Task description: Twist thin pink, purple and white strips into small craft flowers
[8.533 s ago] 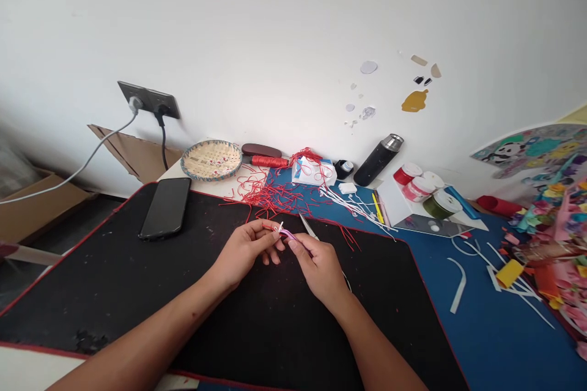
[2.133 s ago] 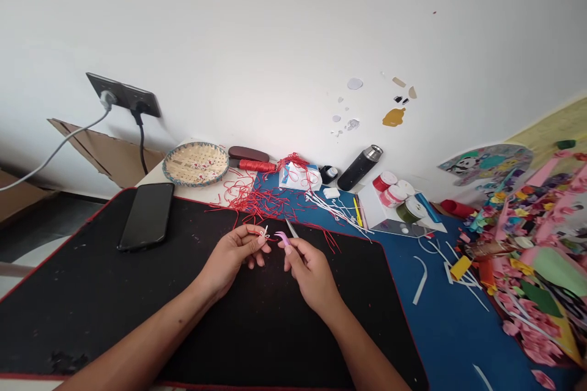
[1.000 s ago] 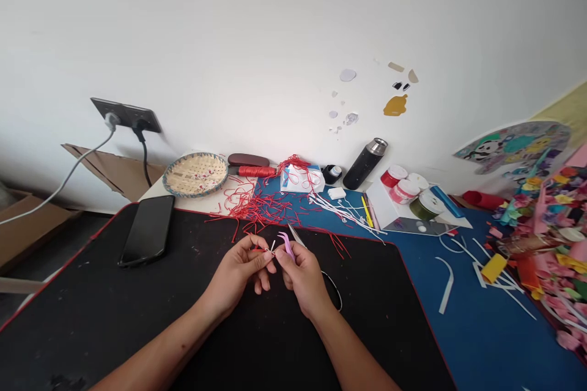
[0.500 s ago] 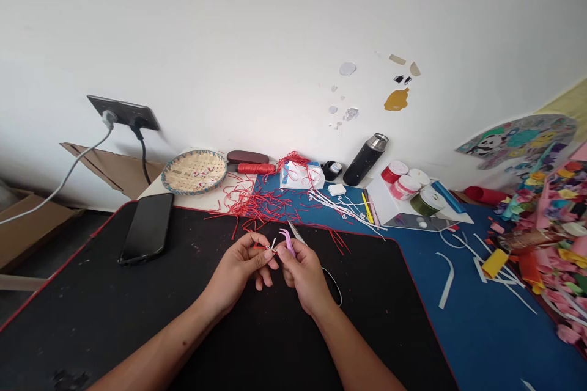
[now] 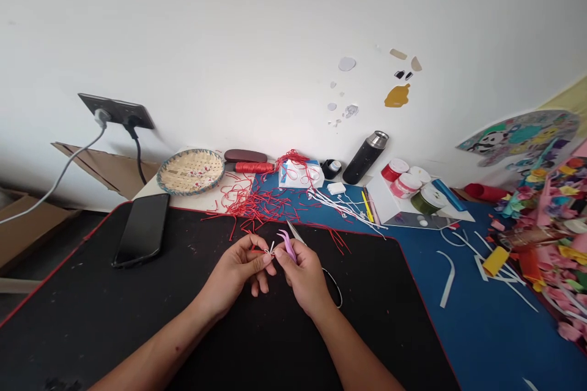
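Observation:
Over the black mat, my left hand is closed, thumb and index finger pinching a small knotted piece of red and white cord. Its short white ends stick up between the two hands. My right hand is closed too, with purple curved-tip tweezers in its grip, tips pointing up and left. The right thumb and fingertip meet the cord's right side; how firmly they hold it I cannot tell. Scissors lie partly hidden behind the right hand, one blade and a handle loop showing.
Cut red cords lie heaped beyond my hands, beside white cords. A woven basket, a phone, a red thread spool, a black flask and several tubs stand around. Paper flowers crowd the right.
My hands stay together at the cord, with almost the same grip. The tweezers have shifted very slightly left, and the whole view has turned a little.

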A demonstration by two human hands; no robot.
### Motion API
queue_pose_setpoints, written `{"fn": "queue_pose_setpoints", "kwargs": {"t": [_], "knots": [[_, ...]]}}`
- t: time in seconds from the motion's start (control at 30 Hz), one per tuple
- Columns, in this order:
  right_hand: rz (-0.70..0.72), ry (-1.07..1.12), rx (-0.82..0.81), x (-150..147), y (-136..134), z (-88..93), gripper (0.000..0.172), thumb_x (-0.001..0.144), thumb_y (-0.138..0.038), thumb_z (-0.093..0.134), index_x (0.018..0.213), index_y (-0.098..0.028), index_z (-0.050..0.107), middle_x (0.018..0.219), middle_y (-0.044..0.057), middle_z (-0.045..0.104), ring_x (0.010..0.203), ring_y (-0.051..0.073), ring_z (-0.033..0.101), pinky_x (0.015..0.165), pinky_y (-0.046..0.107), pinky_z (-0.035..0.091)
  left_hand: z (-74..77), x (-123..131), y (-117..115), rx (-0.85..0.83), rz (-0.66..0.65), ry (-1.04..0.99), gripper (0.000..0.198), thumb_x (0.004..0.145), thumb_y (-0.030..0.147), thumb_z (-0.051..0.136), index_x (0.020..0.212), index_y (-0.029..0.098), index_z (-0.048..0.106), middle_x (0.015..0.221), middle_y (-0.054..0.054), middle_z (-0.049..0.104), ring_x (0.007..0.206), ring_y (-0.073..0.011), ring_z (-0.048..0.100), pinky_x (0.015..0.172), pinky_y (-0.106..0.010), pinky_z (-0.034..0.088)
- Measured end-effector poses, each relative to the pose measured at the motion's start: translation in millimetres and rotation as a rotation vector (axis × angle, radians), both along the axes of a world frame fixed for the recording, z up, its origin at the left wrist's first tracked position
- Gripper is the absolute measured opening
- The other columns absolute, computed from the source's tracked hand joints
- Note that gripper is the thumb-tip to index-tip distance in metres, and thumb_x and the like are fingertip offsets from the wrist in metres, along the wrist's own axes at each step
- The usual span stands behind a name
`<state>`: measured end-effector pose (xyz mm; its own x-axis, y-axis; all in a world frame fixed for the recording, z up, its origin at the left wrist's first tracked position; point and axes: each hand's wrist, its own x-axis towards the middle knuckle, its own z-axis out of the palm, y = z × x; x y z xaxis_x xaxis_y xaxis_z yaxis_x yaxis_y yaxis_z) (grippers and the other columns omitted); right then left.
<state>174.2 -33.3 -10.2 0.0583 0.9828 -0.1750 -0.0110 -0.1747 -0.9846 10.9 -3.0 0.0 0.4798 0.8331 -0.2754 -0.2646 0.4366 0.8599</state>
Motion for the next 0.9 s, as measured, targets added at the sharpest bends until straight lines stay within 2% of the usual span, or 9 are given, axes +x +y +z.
{"fn": "queue_pose_setpoints", "kwargs": {"t": [0.3,0.53,0.77,0.9], "knots": [[0.015,-0.005,0.024,3.9,1.1,2.8,0.036,0.090,-0.055,0.067,0.090,-0.019,0.069,0.056,-0.007,0.038,0.049,0.010,0.030,0.046,0.023,0.026,5.4,-0.3,1.3,-0.044,0.029,-0.027,0.044,0.075,0.042,0.090,0.093,0.019,0.057,0.068,-0.002,0.075,0.044,-0.0131,0.066,0.038,-0.016,0.044],[0.042,-0.116,0.134,3.7,0.2,14.6,0.025,0.090,-0.043,0.067,0.084,-0.019,0.069,0.071,-0.001,0.059,0.065,0.014,0.048,0.064,0.026,0.041,3.4,-1.5,0.3,-0.110,0.029,-0.061,0.040,0.075,0.038,0.090,0.093,0.019,0.059,0.067,-0.002,0.074,0.043,-0.0124,0.064,0.036,-0.015,0.043],[0.065,-0.205,0.145,4.6,-3.4,13.0,0.017,0.092,-0.035,0.066,0.092,-0.020,0.072,0.078,0.001,0.067,0.067,0.016,0.054,0.064,0.026,0.042,3.8,-2.7,0.5,-0.179,0.030,-0.106,0.043,0.071,0.036,0.093,0.092,0.018,0.060,0.065,-0.001,0.074,0.041,-0.0111,0.063,0.034,-0.014,0.042],[0.087,-0.288,0.169,4.1,-5.3,10.6,0.013,0.093,-0.031,0.065,0.093,-0.021,0.074,0.072,0.000,0.065,0.062,0.015,0.053,0.060,0.025,0.041,5.0,-3.7,0.2,-0.190,0.024,-0.100,0.042,0.071,0.035,0.093,0.092,0.018,0.061,0.065,0.000,0.074,0.041,-0.0106,0.062,0.034,-0.014,0.041]]}}
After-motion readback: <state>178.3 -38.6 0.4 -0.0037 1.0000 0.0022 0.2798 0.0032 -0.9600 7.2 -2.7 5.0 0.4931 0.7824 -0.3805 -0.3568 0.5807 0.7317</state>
